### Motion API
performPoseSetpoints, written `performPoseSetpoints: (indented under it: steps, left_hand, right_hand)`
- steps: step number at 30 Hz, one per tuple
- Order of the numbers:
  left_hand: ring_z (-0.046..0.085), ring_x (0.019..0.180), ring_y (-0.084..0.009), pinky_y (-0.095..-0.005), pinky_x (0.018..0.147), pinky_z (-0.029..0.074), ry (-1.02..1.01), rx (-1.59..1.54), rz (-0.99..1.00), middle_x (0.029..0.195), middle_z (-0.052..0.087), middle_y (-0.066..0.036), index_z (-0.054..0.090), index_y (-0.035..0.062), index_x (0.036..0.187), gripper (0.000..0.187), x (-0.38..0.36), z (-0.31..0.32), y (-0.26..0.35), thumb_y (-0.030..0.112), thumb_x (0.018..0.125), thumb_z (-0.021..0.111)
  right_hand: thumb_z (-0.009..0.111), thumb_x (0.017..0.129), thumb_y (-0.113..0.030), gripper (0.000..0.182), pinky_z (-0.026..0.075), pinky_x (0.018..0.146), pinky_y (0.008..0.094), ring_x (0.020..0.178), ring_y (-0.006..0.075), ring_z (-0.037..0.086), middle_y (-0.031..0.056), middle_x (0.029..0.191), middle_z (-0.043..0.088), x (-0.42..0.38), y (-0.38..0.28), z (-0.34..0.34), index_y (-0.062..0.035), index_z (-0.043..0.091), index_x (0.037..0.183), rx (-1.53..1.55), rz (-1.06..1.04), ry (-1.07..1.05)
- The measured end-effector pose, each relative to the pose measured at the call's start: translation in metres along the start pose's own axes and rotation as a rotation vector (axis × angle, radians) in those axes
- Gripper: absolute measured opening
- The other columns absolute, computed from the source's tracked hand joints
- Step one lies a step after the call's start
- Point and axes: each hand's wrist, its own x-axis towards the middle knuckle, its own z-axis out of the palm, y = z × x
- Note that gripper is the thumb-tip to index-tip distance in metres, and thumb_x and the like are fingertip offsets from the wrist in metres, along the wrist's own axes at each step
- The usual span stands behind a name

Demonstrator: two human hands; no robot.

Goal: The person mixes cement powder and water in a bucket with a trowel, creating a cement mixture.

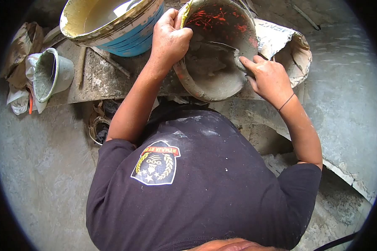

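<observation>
A round bucket [192, 85], coated in grey cement with red marks inside, is tipped towards me at the top centre. My left hand [171, 37] is closed on its rim at the upper left. Wet grey mix [211, 62] lies inside. At the bucket's right side my right hand [270, 77] grips a cement-caked trowel [238, 60], whose handle is mostly hidden by the fingers. The trowel's blade reaches left into the bucket, its edge against the mix.
A large blue and white bucket [130, 39] with cloudy liquid stands at the upper left. Further left are a small grey bucket [65, 75] and plastic bags [19, 100]. An open cement bag [299, 56] lies right of the tipped bucket. Sticks [81, 67] rest on the dirty board [100, 85].
</observation>
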Motion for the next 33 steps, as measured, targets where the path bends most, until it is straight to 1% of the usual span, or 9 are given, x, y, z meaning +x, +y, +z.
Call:
performPoseSetpoints:
  steps: [8,11,15,18,23,26,27,30,33]
  left_hand:
    - [0.046,0.067,-0.0130,-0.0285,0.064,0.044,-0.009,-0.025,-0.019,0.070,0.051,-0.004,0.054,-0.0028,0.086,0.019,0.004,-0.001,-0.007,0.003,0.067,0.055]
    - [0.046,0.067,-0.0125,-0.0282,0.063,0.043,-0.014,-0.052,-0.019,0.070,0.050,-0.003,0.054,-0.0028,0.085,0.019,0.002,-0.001,-0.005,0.003,0.067,0.055]
    - [0.044,0.067,-0.0110,-0.0269,0.062,0.041,0.001,-0.138,0.040,0.072,0.048,-0.001,0.054,-0.0017,0.084,0.017,0.004,0.000,-0.016,0.003,0.068,0.055]
    - [0.045,0.069,-0.0090,-0.0247,0.061,0.040,-0.031,-0.187,0.009,0.078,0.052,0.000,0.056,-0.0012,0.090,0.021,0.006,-0.006,-0.016,0.001,0.069,0.053]
    - [0.050,0.066,-0.0069,-0.0212,0.058,0.040,-0.044,-0.235,-0.069,0.080,0.054,0.001,0.055,0.0009,0.097,0.028,0.008,-0.014,-0.013,-0.002,0.070,0.053]
    - [0.047,0.067,-0.0068,-0.0207,0.059,0.038,-0.021,-0.200,-0.065,0.080,0.053,0.001,0.055,0.0014,0.095,0.027,0.008,-0.016,-0.014,-0.003,0.069,0.051]
    - [0.045,0.068,-0.0068,-0.0203,0.060,0.038,-0.010,-0.172,-0.061,0.080,0.052,0.001,0.055,0.0016,0.094,0.026,0.007,-0.015,-0.014,-0.003,0.069,0.051]
    - [0.043,0.068,-0.0067,-0.0198,0.061,0.036,-0.021,-0.157,-0.073,0.080,0.051,0.002,0.054,0.0017,0.091,0.023,0.006,-0.013,-0.008,-0.004,0.069,0.050]
    - [0.042,0.067,-0.0065,-0.0203,0.060,0.035,-0.021,-0.163,-0.070,0.079,0.050,0.001,0.053,0.0017,0.089,0.021,0.003,-0.007,-0.001,-0.005,0.070,0.050]
  right_hand:
    - [0.069,0.077,-0.016,0.036,0.055,0.070,0.0397,0.079,0.0301,0.068,0.0115,0.087,0.065,-0.010,-0.010,-0.026,-0.0121,0.065,0.112,0.114,-0.106,-0.158]
    - [0.069,0.076,-0.016,0.032,0.056,0.071,0.0397,0.080,0.0302,0.068,0.0118,0.085,0.066,-0.008,-0.015,-0.025,-0.0116,0.066,0.108,0.041,-0.034,-0.228]
    - [0.069,0.076,-0.016,0.033,0.055,0.074,0.0406,0.082,0.0304,0.067,0.0123,0.084,0.067,-0.018,-0.005,-0.023,-0.0115,0.067,0.109,-0.017,0.058,-0.110]
    - [0.072,0.075,-0.015,0.044,0.052,0.075,0.0407,0.085,0.0345,0.065,0.0136,0.096,0.069,-0.040,0.018,-0.045,-0.0112,0.066,0.119,0.277,0.111,-0.014]
    - [0.073,0.077,-0.015,0.044,0.052,0.082,0.0358,0.090,0.0349,0.066,0.0186,0.107,0.068,-0.100,0.045,-0.086,-0.0051,0.065,0.119,0.374,0.274,0.000]
    - [0.071,0.079,-0.011,0.045,0.050,0.078,0.0314,0.079,0.0240,0.066,0.0188,0.094,0.070,-0.141,0.060,-0.091,0.0017,0.061,0.122,0.542,0.473,0.104]
    - [0.071,0.079,-0.011,0.045,0.050,0.078,0.0314,0.079,0.0240,0.066,0.0188,0.094,0.070,-0.150,0.067,-0.092,0.0017,0.061,0.122,0.542,0.487,0.111]
    - [0.070,0.083,-0.016,0.043,0.050,0.082,0.0344,0.087,0.0307,0.069,0.0219,0.099,0.070,-0.160,0.079,-0.098,0.0033,0.061,0.121,0.615,0.786,0.021]
    - [0.065,0.086,-0.020,0.037,0.051,0.081,0.0382,0.088,0.0347,0.068,0.0226,0.098,0.069,-0.156,0.099,-0.071,0.0040,0.063,0.114,0.501,0.812,0.077]
